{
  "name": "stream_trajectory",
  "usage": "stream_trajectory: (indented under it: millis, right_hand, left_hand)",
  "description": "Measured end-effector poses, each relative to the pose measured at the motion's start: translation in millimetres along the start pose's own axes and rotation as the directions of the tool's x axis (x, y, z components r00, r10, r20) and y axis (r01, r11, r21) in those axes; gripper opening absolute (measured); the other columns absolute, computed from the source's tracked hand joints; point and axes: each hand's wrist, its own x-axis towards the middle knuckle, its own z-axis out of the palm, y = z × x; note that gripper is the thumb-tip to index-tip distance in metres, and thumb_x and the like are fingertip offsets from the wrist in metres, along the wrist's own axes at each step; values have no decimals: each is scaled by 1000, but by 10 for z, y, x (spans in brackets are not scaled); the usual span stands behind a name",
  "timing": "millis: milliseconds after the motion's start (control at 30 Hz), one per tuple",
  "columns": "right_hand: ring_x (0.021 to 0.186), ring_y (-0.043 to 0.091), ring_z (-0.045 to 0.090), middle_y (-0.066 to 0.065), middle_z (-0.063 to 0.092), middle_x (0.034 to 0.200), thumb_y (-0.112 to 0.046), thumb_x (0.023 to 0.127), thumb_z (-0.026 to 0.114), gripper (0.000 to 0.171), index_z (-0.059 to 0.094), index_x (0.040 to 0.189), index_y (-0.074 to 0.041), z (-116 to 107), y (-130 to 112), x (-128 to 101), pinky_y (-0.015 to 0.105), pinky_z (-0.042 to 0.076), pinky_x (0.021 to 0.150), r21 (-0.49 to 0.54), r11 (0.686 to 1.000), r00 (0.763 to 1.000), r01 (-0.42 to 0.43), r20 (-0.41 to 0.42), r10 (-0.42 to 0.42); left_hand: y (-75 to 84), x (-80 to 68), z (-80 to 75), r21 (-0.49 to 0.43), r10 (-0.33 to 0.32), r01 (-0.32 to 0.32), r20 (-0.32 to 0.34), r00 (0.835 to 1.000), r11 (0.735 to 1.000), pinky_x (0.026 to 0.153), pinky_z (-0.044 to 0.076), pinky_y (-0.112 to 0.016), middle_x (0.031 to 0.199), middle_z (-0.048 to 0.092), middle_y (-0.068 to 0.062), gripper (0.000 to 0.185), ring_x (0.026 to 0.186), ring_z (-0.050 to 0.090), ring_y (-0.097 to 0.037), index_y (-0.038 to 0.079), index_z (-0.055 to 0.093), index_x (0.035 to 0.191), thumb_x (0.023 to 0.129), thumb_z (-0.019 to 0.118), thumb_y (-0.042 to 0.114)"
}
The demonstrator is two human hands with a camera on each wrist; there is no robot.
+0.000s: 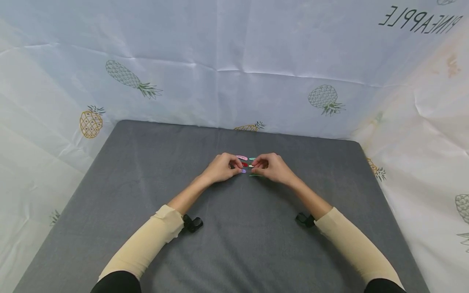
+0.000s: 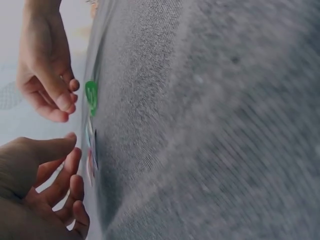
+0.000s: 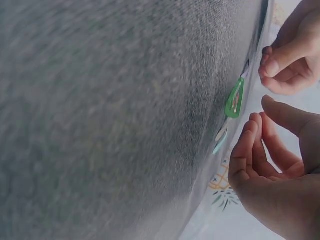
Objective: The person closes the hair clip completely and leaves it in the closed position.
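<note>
Several snap hair clips lie on the grey cloth between the two hands, in two short columns. The left column has a pink clip [image 1: 242, 157], a red clip [image 1: 245, 165] and a purple clip [image 1: 243, 171]. On the right are a teal clip [image 1: 252, 158], a pale clip [image 1: 250, 166] and a green clip [image 3: 234, 100]. My left hand [image 1: 222, 167] hovers beside the left column, fingers loosely bent, nothing seen between them. Over the right column, my right hand [image 1: 272, 167] partly hides the clips; its thumb and fingertips stand apart and hold nothing in the right wrist view.
A grey cloth [image 1: 242, 252] covers the table. Pale curtains [image 1: 227, 97] printed with pineapples hang behind it and at both sides. A black wrist mount [image 1: 192, 223] sits at the left sleeve and another black mount [image 1: 305, 219] at the right.
</note>
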Motion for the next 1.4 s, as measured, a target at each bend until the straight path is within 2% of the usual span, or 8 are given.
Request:
stream_trajectory:
  millis: [200, 400, 533, 733, 900, 1100, 1400]
  right_hand:
    - [82, 15, 72, 14, 80, 97, -11, 97, 82, 16, 80, 109, 0, -40, 48, -48, 23, 55, 72, -1, 1000, 1000, 23, 9, -23]
    - [81, 14, 71, 14, 80, 97, -9, 98, 80, 15, 80, 110, 0, -63, 100, -86, 23, 55, 72, -5, 1000, 999, 14, 37, -14]
    - [81, 14, 72, 14, 80, 98, -10, 99, 79, 16, 80, 112, 0, -69, 120, -106, 24, 55, 71, -3, 1000, 998, -3, 70, 3]
    - [81, 11, 70, 13, 80, 97, -10, 99, 80, 17, 80, 112, 0, -58, 165, -106, 22, 55, 73, -9, 1000, 994, -8, 104, 9]
    - [81, 9, 70, 13, 80, 97, -9, 98, 80, 15, 80, 110, 0, -58, 196, -112, 22, 55, 74, -18, 1000, 993, -11, 121, 13]
    - [77, 6, 67, 12, 81, 94, -10, 98, 79, 14, 81, 108, -1, -71, 234, -111, 23, 54, 71, -46, 999, 993, -5, 122, 10]
    - [72, 8, 62, 10, 78, 89, -9, 100, 76, 8, 81, 103, -3, -79, 240, -120, 24, 51, 68, -51, 999, 994, -2, 105, 7]
  left_hand:
    - [57, 40, 56, 59, -13, 12, 14, 1000, 998, 69, 45, -25, 91, 82, -6, 7, 71, 64, -11, 8, 83, 102, 98, 81, 12]
    - [131, 48, 97, 86, -9, 4, 58, 998, 996, 83, 56, -33, 99, 84, -6, 9, 90, 75, -18, 8, 83, 106, 98, 81, 13]
    - [147, 70, 124, 102, 1, -7, 65, 998, 995, 88, 56, -37, 101, 84, -5, 10, 96, 76, -20, 9, 83, 107, 98, 82, 14]
    - [116, 109, 170, 141, 6, -14, 58, 998, 990, 86, 55, -35, 103, 83, -3, 13, 99, 76, -19, 12, 84, 107, 96, 85, 18]
    - [94, 132, 201, 171, 9, -18, 51, 999, 985, 81, 54, -31, 105, 83, -1, 18, 98, 75, -17, 14, 85, 109, 94, 88, 23]
    - [79, 159, 232, 205, 31, -37, 34, 999, 978, 77, 52, -29, 103, 82, 2, 18, 95, 73, -13, 19, 86, 107, 91, 90, 27]
    - [80, 156, 246, 205, 52, -57, 28, 998, 977, 76, 52, -28, 102, 82, 3, 13, 95, 74, -13, 20, 86, 103, 92, 89, 26]
